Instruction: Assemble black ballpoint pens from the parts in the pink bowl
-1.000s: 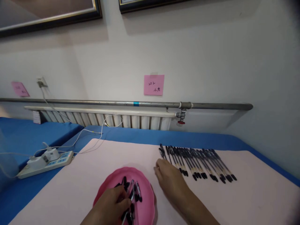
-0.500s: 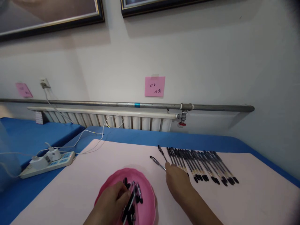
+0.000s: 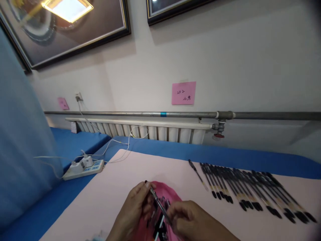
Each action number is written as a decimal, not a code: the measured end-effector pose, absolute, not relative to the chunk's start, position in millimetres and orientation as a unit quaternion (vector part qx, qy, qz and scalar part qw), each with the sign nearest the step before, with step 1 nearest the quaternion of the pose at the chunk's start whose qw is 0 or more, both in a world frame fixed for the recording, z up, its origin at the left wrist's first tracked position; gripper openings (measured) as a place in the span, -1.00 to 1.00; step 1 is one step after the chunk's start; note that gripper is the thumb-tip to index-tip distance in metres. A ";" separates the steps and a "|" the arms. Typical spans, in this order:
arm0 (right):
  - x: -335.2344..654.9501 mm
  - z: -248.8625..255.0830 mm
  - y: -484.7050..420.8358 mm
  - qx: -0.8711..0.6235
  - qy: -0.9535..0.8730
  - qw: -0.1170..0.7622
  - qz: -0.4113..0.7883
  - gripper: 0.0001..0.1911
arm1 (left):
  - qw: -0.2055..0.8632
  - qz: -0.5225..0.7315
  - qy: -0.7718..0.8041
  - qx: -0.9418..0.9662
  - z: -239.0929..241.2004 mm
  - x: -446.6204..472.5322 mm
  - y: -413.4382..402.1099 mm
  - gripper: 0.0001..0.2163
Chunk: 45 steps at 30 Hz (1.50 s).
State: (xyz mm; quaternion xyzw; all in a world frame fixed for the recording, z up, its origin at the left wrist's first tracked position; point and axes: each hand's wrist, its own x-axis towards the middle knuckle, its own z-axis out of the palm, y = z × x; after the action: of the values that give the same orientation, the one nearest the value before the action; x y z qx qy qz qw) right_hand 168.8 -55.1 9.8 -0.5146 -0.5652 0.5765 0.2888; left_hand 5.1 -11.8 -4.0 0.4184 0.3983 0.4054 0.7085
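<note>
Both hands meet over a pink plate (image 3: 173, 193) at the bottom of the view, and the plate holds several black pens (image 3: 160, 227). My left hand (image 3: 134, 212) and my right hand (image 3: 189, 221) are both closed on one black pen (image 3: 158, 203), which slants up to the left between them. To the right, a row of several black pens (image 3: 248, 189) lies side by side on the pale pink mat (image 3: 115, 187). One pen (image 3: 197, 171) lies a little apart at the left end of that row.
A white power strip (image 3: 84, 167) with plugs and white cables sits on the blue cloth (image 3: 240, 157) at the left. Behind are a radiator (image 3: 140, 129), a grey pipe (image 3: 140, 113), a pink note (image 3: 183, 92) and framed pictures. A blue blurred surface (image 3: 17, 147) fills the far left.
My right hand left the pen row and came back over the plate. Both hands now hold one pen together. The camera has swung to the left and closer.
</note>
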 end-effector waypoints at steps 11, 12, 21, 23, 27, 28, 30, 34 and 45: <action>163.8 0.3 -59.8 -0.492 -0.574 0.268 0.598 -0.91 | 0.622 0.483 0.484 0.382 -1.5 -25.9 7.2 -0.64; 165.6 -0.4 -57.9 -0.494 -0.573 0.264 0.598 -0.90 | 0.614 0.456 0.500 0.406 -1.7 -29.7 8.5 -0.65; 166.6 -6.2 -52.7 -0.473 -0.524 0.283 0.650 -0.87 | 0.576 0.308 0.508 0.562 -7.0 -20.1 -2.8 -0.72; 165.5 -6.3 -53.0 -0.461 -0.513 0.290 0.664 -0.86 | 0.671 0.321 0.438 0.504 -1.7 -16.3 -8.0 -0.66; 165.7 -8.9 -51.4 -0.409 -0.493 0.290 0.711 -0.77 | 0.789 0.329 0.339 0.392 2.9 -8.1 -15.8 -0.68; 165.9 -9.8 -50.8 -0.393 -0.487 0.292 0.723 -0.76 | 0.799 0.337 0.331 0.373 2.4 -6.3 -16.6 -0.69; 165.5 -11.2 -50.2 -0.371 -0.472 0.306 0.739 -0.74 | 0.805 0.361 0.317 0.348 0.4 -3.0 -17.1 -0.73; 160.2 -12.9 -52.4 -0.381 -0.473 0.327 0.724 -0.78 | 0.792 0.401 0.309 0.342 -2.7 2.0 -16.8 -0.78; 156.7 -9.2 -54.5 -0.402 -0.499 0.327 0.694 -0.83 | 0.799 0.410 0.284 0.335 -3.6 -2.6 -12.7 -0.82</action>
State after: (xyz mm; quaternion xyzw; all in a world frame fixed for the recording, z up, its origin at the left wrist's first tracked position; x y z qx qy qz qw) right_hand 156.7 -54.5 -9.2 -0.4021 -0.4992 0.6944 0.3270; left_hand -2.6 -12.7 -3.6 0.3354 0.2844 0.4097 0.7992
